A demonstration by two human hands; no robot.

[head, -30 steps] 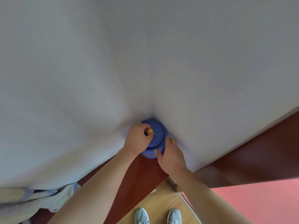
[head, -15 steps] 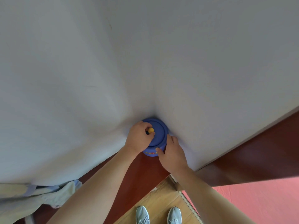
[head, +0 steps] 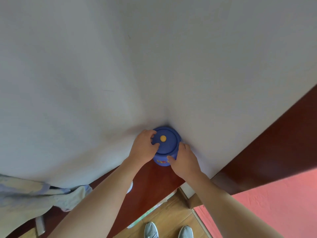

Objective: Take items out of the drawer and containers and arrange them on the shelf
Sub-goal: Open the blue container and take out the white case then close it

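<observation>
A round blue jar [head: 163,162] with coloured letters on its side stands on the dark red wooden shelf [head: 154,184], tucked into the corner of the white walls. Its blue lid [head: 169,143] carries a small yellow knob [head: 163,138]. My left hand [head: 144,148] rests on the lid's left edge, fingers curled over the rim, clear of the knob. My right hand [head: 183,160] is wrapped around the jar's right side. What the jar contains is hidden.
White walls [head: 103,83] meet in a corner just behind the jar. A crumpled pale cloth [head: 34,198] lies on the shelf at the left. Below are a wooden floor [head: 171,213], my grey shoes [head: 169,231] and a pink mat [head: 274,203].
My left fingers have come off the yellow knob and slid to the lid's left rim. My right hand stays on the jar's side. The jar has not moved.
</observation>
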